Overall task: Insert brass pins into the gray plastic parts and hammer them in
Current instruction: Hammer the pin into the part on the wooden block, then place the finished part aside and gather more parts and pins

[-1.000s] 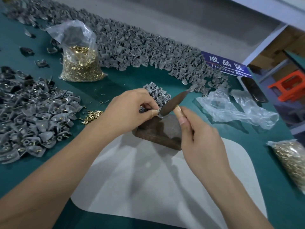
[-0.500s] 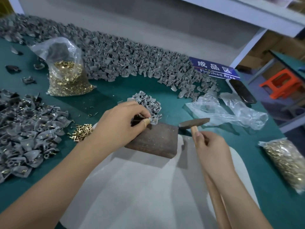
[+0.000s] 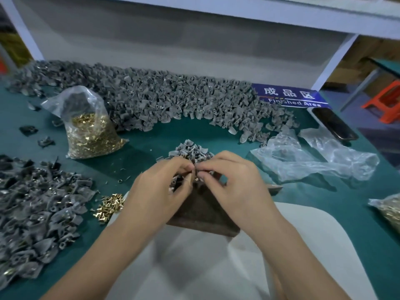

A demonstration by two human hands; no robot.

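My left hand [image 3: 160, 187] and my right hand [image 3: 233, 180] meet fingertip to fingertip over the far edge of the dark brown block [image 3: 205, 215]. Together they pinch a small gray plastic part [image 3: 195, 177] with a brass glint in it; most of it is hidden by the fingers. The hammer head [image 3: 275, 188] lies on the table just right of my right hand, its handle hidden under my forearm. A small heap of gray parts [image 3: 191, 151] sits just beyond the fingers. Loose brass pins [image 3: 110, 204] lie left of the block.
A bag of brass pins [image 3: 91, 131] stands at back left, another bag [image 3: 389, 211] at the right edge. Large gray part piles run along the back [image 3: 173, 102] and left [image 3: 36, 213]. Crumpled plastic bags [image 3: 313, 159], a phone [image 3: 334, 124], a blue sign [image 3: 290, 97] and a white mat [image 3: 303, 245] are around.
My right hand let go of the hammer, which now lies on the table, and moved left to join my left hand on the gray part above the block.
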